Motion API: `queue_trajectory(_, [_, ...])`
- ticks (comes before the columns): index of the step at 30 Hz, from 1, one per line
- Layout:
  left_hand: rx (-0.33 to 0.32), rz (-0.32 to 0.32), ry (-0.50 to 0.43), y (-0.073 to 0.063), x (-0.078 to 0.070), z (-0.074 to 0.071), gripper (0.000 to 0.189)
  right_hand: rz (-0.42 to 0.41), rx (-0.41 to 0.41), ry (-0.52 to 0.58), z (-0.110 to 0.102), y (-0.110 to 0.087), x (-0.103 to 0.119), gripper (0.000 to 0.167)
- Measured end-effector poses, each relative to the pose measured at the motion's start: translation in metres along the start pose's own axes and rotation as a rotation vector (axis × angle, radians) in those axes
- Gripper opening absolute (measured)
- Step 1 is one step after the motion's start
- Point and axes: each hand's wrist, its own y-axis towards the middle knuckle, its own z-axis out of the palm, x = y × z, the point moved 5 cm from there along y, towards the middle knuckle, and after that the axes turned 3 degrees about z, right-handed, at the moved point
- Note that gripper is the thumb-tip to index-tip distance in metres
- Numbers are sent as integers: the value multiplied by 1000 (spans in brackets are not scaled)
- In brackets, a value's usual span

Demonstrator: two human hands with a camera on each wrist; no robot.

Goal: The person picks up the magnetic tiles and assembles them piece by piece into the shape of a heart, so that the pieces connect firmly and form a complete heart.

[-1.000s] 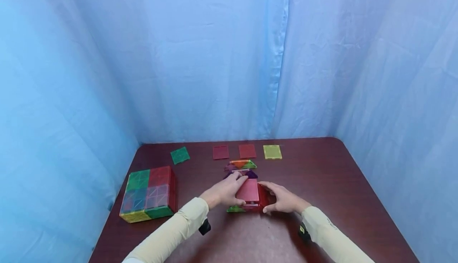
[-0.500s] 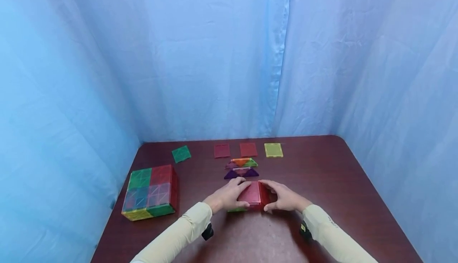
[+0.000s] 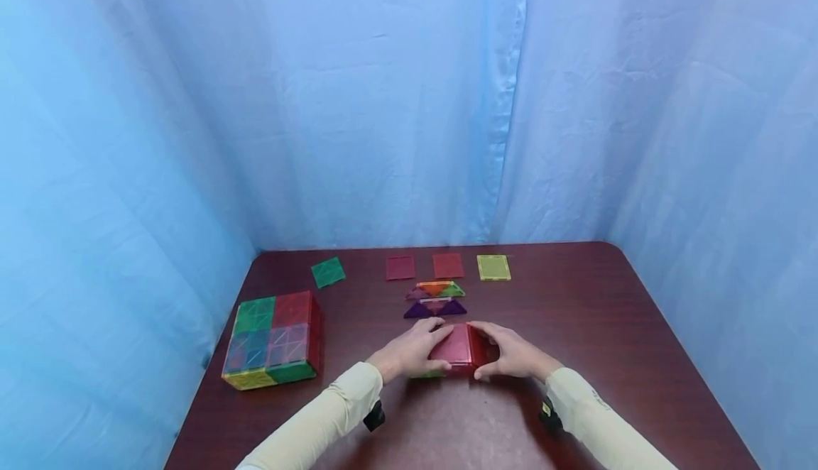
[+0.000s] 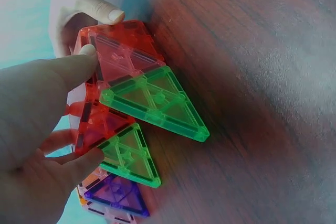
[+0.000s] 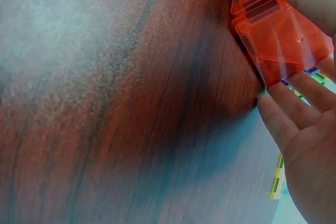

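Near the middle of the table stands a small box-like build of magnetic tiles (image 3: 452,346), with a pinkish-red top and red sides. My left hand (image 3: 412,353) holds its left end, thumb at the front and fingers at the back. Two green triangle tiles, one at the front (image 4: 157,98) and one at the back (image 4: 129,153), jut out from that end. On the other end, my right hand (image 3: 516,356) grips the red side tile (image 5: 283,40) between thumb and fingers. The box's inside is hidden.
Behind the build stand two trapezoid rows of triangle tiles, one purple and pink (image 3: 436,307), one multicoloured (image 3: 437,290). Flat square tiles lie farther back: green (image 3: 329,272), two reddish (image 3: 448,265), yellow (image 3: 494,268). A larger tile block (image 3: 273,342) sits left. Blue curtains surround the table.
The pinkish top tile has settled flush against the red side, closing the gap seen earlier. My left hand has drawn back from over the top to the left end; the right hand stays at its side.
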Motion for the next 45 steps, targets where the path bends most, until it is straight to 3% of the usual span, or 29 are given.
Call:
queue_trajectory(3, [48, 5, -18, 0, 7, -7, 75, 15, 0, -8, -1, -4, -1, 102])
queue_trajectory(5, [52, 15, -36, -1, 19, -19, 69, 25, 4, -5, 0, -8, 0, 102])
queue_trajectory(9, [-51, -42, -1, -5, 62, -58, 48, 33, 8, -2, 3, -14, 4, 102])
queue_trajectory(12, [-129, -168, 92, -14, 108, -82, 42, 41, 1, -8, 7, -21, 7, 103])
queue_trajectory(15, [-110, -316, 124, -28, 155, -92, 49, 50, -2, -9, 12, -32, 11, 103])
queue_trajectory(19, [-19, -512, 49, -51, 204, -86, 67, 57, -4, -21, 20, -47, 17, 102])
queue_trajectory(22, [58, -632, -75, -67, 227, -75, 82, 70, 15, -22, 27, -58, 21, 102])
queue_trajectory(25, [104, -691, -170, -79, 237, -64, 93, 87, 40, -17, 34, -66, 25, 103])
queue_trajectory(28, [126, -701, -206, -85, 238, -54, 96, 91, 43, -16, 39, -74, 29, 103])
queue_trajectory(30, [147, -712, -200, -91, 240, -46, 95, 81, 50, -17, 42, -75, 32, 103])
queue_trajectory(34, [126, -699, -101, -98, 242, -39, 83, 72, 62, -19, 48, -76, 34, 102])
queue_trajectory(38, [86, -660, -26, -96, 239, -45, 69, 44, 33, -16, 45, -71, 34, 102])
queue_trajectory(42, [102, -618, -21, -93, 232, -58, 75, 31, 28, -14, 40, -61, 31, 101])
queue_trajectory(45, [71, -550, -15, -88, 219, -74, 82, 40, 48, -4, 36, -52, 26, 101])
